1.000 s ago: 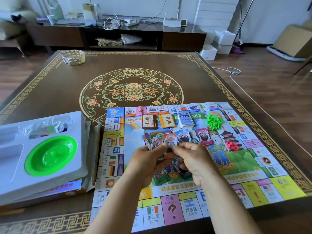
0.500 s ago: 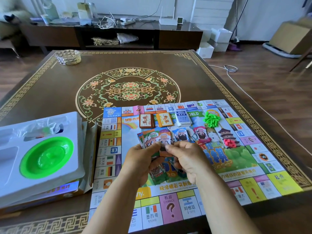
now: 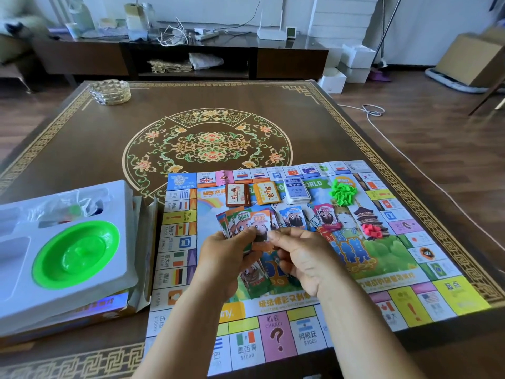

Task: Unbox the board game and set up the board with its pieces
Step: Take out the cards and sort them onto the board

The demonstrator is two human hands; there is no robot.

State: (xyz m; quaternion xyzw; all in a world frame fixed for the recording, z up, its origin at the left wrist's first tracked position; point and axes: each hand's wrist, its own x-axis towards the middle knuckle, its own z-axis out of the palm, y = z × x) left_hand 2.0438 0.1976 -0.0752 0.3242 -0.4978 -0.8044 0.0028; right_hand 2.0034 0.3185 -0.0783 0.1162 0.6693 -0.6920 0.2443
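Both hands are over the middle of the board, left hand gripping a fan of play money, right hand pinching one note, sorted piles just beyond, nearer the right.

- A dark brown table fills the foreground — gold key-pattern border, round floral medallion at its centre.
- A faceted glass dish sits near its far left corner.
- Beyond it, a long low dark cabinet stands against a pale wall, its top cluttered with cables and a white router.
- White boxes are stacked on the floor at its right end.
- The floor is reddish-brown wood — a white cord trails across it.
- A cardboard box leans at far right.
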